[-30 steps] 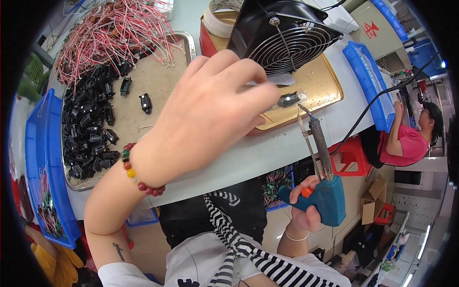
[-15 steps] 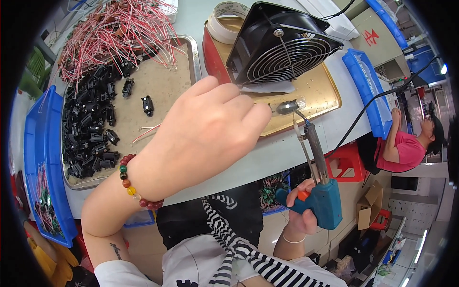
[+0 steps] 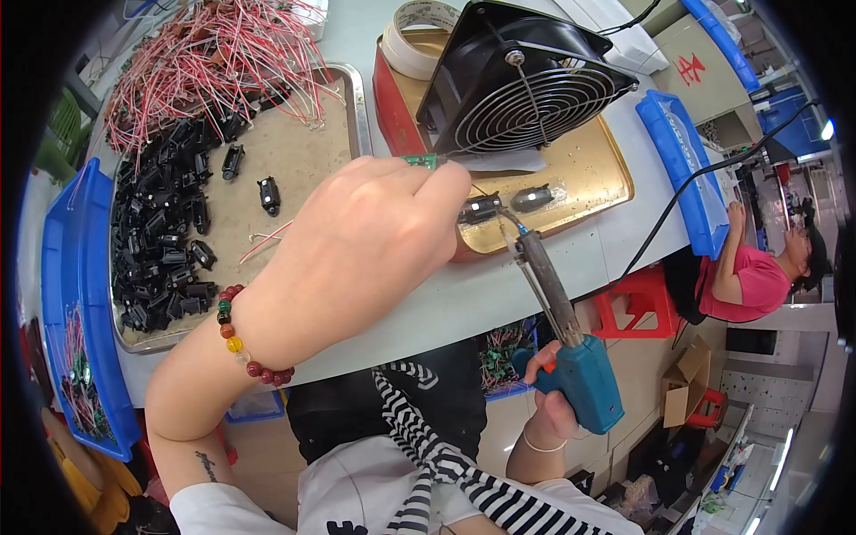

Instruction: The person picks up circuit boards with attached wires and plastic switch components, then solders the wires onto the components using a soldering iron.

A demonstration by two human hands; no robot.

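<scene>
My left hand [image 3: 383, 236] is closed above the near edge of the gold tray, back of the hand up. A small green circuit board [image 3: 419, 161] sticks out past its curled fingers; the fingertips are hidden. Close by the knuckles lies a black plastic part [image 3: 480, 209]. In my right hand [image 3: 550, 415] is a teal soldering gun [image 3: 588, 383] with an orange trigger, gripped from the left side. Its tip and thin feed tube reach up to the black part; whether they touch it I cannot tell. A dark grey rounded lump [image 3: 533, 197] sits on the tray farther right.
A black fan [image 3: 535, 98] stands on the gold tray [image 3: 597, 178], with a tape roll [image 3: 406, 49] behind. To the left, a metal tray [image 3: 308, 143] holds many black parts [image 3: 169, 241] and red-white wires [image 3: 223, 62]. Blue bins [image 3: 71, 232] flank the table; a person in pink [image 3: 758, 281] sits at right.
My left hand has drawn a little left, uncovering the green board and the black part. The soldering gun has moved left, its tip going from the grey lump to the black part.
</scene>
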